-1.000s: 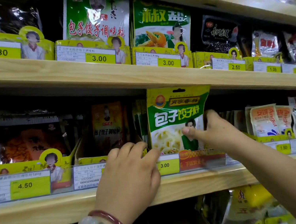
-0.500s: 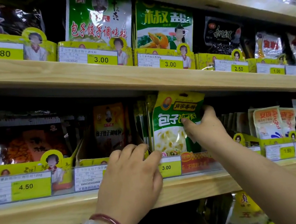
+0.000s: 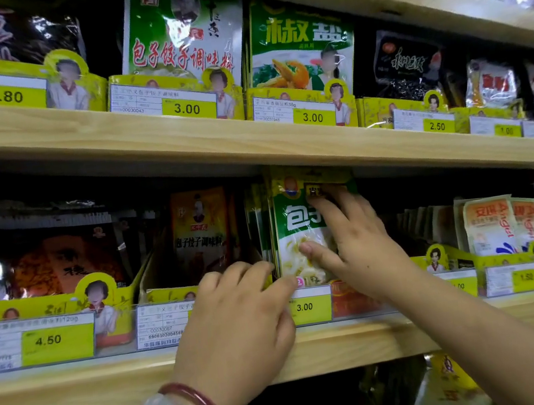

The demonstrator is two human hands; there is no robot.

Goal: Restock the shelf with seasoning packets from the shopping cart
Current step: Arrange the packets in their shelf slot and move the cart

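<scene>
Presently, at frame centre, my right hand [image 3: 358, 244] presses straight fingers against the green-and-white seasoning packet [image 3: 297, 229] standing in its middle-shelf slot, my left hand [image 3: 238, 321] loosely curled beside it: judged light, limp, slippery film, best pinched at its edges.

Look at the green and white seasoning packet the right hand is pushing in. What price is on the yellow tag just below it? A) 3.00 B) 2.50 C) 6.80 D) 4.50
A: the yellow price tag directly under the green and white seasoning packet reads 3.00.
</scene>
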